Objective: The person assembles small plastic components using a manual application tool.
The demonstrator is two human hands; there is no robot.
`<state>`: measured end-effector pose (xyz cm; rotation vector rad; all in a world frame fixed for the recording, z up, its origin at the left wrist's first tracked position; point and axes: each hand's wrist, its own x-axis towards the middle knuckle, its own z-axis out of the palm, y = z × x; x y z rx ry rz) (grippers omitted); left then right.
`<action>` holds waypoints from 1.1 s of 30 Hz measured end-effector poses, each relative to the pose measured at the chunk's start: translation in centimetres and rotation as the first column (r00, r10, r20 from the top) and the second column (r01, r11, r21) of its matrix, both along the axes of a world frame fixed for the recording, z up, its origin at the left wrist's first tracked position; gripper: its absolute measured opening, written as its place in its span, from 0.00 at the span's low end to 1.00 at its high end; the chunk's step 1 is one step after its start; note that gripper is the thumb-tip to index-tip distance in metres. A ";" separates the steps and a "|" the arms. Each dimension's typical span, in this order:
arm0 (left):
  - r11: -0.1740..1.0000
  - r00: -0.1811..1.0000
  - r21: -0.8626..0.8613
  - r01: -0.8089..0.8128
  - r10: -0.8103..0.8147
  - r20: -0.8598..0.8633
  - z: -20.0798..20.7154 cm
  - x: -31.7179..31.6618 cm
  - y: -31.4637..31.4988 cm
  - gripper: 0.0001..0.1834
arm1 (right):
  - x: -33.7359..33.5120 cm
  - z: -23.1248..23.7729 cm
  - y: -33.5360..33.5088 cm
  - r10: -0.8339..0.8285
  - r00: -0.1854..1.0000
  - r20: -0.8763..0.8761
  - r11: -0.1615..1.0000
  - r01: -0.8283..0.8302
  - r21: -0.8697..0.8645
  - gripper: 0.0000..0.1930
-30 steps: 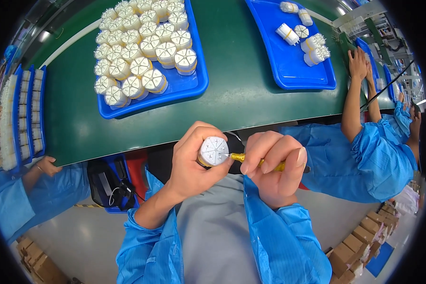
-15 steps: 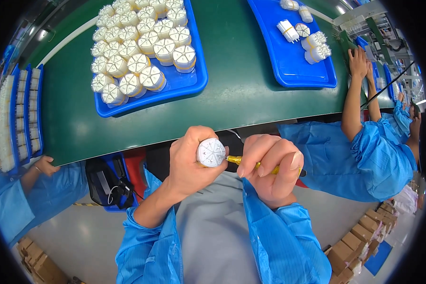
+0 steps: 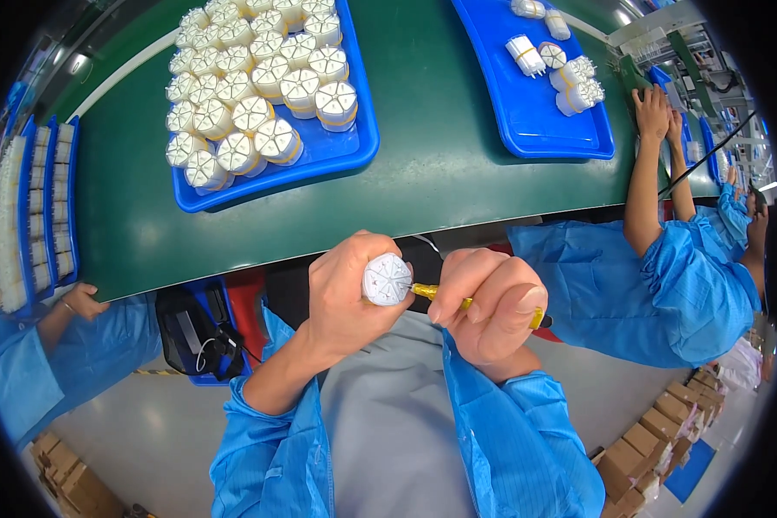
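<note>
**Right hand (image 3: 492, 302) pinched tight on a yellow-handled tool (image 3: 425, 292), left hand (image 3: 344, 289) wrapped round a white segmented cylinder (image 3: 387, 279)**

No slack in either grip: right fingers curled firmly over the handle, its dark butt poking out past the palm, left fingers and thumb circling the cylinder's sides. And here's the relation that counts: the cylinder sits just left of the right fingertips, its wedge-marked face turned up to the camera, its long axis running roughly away from view. The tool lies crosswise, sloping a little down to the right, its thin tip at the face's right edge; touching or just short, I can't tell.

All this plays out on the near side of the green worktable (image 3: 423, 173). Beyond, up left, a blue tray (image 3: 326, 152) packed with similar cylinders (image 3: 278, 142), faces up; up right, a second blue tray (image 3: 527, 121) with a few scattered white pieces (image 3: 524, 54). Farther right, a co-worker's hands (image 3: 653, 114).
</note>
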<state>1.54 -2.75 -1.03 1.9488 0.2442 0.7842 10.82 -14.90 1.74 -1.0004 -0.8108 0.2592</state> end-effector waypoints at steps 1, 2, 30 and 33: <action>1.000 1.000 0.030 -0.003 0.002 0.007 -0.1 0.0 0.1 0.23 | 0.0 0.1 0.0 0.001 1.000 0.000 1.000 -0.001 0.001 0.24; 0.998 1.000 0.060 -0.005 0.005 0.013 -0.2 -0.1 0.2 0.24 | -0.1 0.2 0.0 -0.001 1.000 -0.023 0.999 0.000 -0.042 0.24; 0.902 0.969 -0.430 0.041 -0.140 -0.202 0.3 -0.6 1.0 0.20 | 1.9 -0.2 0.2 0.041 0.972 -0.230 0.999 -0.036 0.024 0.25; 0.805 0.971 -0.581 0.115 -0.216 -0.107 0.8 -1.0 1.3 0.23 | 2.3 -0.8 0.2 0.003 0.964 -0.266 0.999 0.010 0.045 0.25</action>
